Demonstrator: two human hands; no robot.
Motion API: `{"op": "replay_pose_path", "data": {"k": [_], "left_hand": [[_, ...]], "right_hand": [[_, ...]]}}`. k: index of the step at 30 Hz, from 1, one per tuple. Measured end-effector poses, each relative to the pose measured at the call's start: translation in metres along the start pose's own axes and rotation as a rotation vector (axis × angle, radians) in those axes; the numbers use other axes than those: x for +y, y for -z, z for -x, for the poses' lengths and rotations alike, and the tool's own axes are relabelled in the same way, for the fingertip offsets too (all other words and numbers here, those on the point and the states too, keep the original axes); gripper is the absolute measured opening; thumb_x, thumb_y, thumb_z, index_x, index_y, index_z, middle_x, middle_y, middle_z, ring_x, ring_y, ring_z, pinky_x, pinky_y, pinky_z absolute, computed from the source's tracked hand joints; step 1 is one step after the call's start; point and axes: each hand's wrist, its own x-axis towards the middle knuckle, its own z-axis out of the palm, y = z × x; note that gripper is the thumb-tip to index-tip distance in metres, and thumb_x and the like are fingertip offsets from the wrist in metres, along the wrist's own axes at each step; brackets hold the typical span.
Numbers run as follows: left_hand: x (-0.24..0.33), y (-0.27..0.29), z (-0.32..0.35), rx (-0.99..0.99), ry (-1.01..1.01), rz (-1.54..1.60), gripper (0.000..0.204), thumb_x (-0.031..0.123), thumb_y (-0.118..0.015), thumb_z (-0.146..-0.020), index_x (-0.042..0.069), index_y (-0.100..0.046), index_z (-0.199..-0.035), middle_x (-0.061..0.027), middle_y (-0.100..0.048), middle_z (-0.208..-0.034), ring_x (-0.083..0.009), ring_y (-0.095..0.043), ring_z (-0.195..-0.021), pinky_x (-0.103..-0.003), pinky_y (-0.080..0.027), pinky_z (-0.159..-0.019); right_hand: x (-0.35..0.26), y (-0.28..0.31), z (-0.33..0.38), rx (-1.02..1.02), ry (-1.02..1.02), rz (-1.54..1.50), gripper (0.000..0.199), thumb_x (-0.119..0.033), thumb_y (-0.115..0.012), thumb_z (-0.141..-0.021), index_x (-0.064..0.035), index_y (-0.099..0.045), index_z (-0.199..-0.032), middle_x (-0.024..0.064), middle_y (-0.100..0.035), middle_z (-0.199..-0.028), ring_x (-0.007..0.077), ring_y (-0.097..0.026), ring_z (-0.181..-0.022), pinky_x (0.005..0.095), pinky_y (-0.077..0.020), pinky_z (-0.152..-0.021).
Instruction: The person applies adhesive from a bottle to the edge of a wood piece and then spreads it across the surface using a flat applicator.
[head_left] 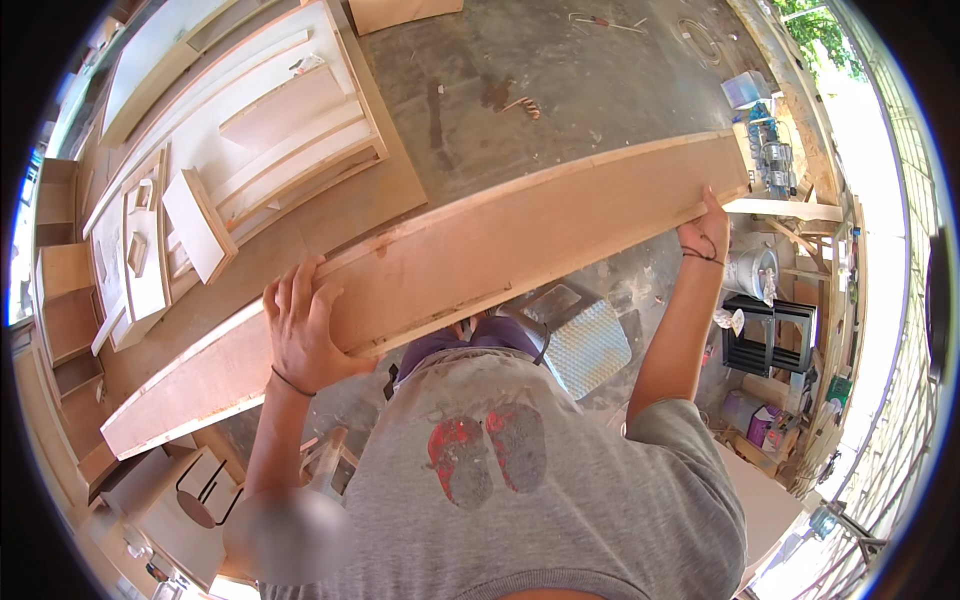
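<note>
A long, narrow plywood panel (520,235) with pale edges stretches across in front of my body, its right end farther away than its left. It looks like a shallow box or a thick board; its underside is hidden. My left hand (305,325) grips it left of its middle, with fingers over the far edge and the thumb along the near edge. Close to the right end, my right hand (708,228) holds the near edge, thumb on the face and the other fingers mostly hidden beneath.
Pale wooden frames and boards (290,130) lie stacked at the left. Open wooden boxes (68,270) stand beyond them. By my legs is a silvery quilted pad (585,345). A black metal frame (768,335) and a bucket (750,272) sit at the right. The concrete floor (600,80) has stains.
</note>
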Motion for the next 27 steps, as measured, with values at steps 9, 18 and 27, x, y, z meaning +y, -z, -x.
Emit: {"op": "replay_pose_path", "data": {"k": [9,18,27], "left_hand": [[0.011,-0.010,0.012,-0.072,-0.009,0.003,0.091,0.038,-0.091,-0.027,0.010,-0.052,-0.105,-0.0236,-0.046,-0.136,-0.0425,-0.044,-0.124,-0.057,-0.027,-0.106],[0.030,-0.004,0.018,-0.174,0.085,0.046,0.087,0.040,-0.088,-0.025,0.013,-0.057,-0.101,-0.0228,-0.046,-0.132,-0.0429,-0.043,-0.124,-0.064,-0.027,-0.101],[0.026,-0.014,0.016,-0.071,0.063,0.098,0.088,0.053,-0.086,-0.037,0.013,-0.056,-0.109,-0.0248,-0.045,-0.139,-0.0435,-0.042,-0.128,-0.064,-0.025,-0.106]], "right_hand": [[0.006,0.049,0.008,0.014,-0.100,-0.012,0.041,-0.013,-0.055,-0.098,-0.0023,-0.047,-0.136,0.0135,-0.057,-0.132,0.0307,-0.055,-0.122,0.0479,-0.0446,-0.104],[-0.007,0.088,0.025,0.032,-0.138,0.022,0.036,-0.020,-0.056,-0.099,-0.0024,-0.053,-0.130,0.0108,-0.060,-0.130,0.0263,-0.056,-0.121,0.0444,-0.0445,-0.103],[-0.018,0.099,-0.008,0.008,-0.271,0.076,0.045,-0.028,-0.058,-0.098,-0.0017,-0.052,-0.133,0.0119,-0.056,-0.136,0.0270,-0.050,-0.126,0.0442,-0.0394,-0.107]]}}
